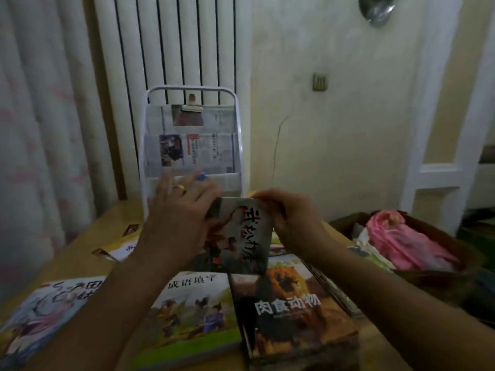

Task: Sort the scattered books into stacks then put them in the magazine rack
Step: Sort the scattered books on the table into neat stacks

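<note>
A small book (pixel 241 234) with red and black characters on its cover is held upright and slightly tilted above the table (pixel 88 236), between both hands. The left hand (pixel 176 218) is laid against the book's left edge, fingers spread, a ring seen on one finger. The right hand (pixel 292 218) is closed on the top right corner, thumb and fingers pinching it. Below, on the near part of the table, three books are laid flat side by side: an orange-and-black animal book (pixel 294 311) at right, a green-bordered book (pixel 192 314) in the middle, a pale illustrated book (pixel 45 311) at left. More books are partly hidden beyond the hands. At the far edge, a white magazine rack (pixel 192 145) is stood upright, newspapers seen in its upper pockets. To the right, pink cloth (pixel 401 242) is seen in a box, well apart from the rack.
</note>
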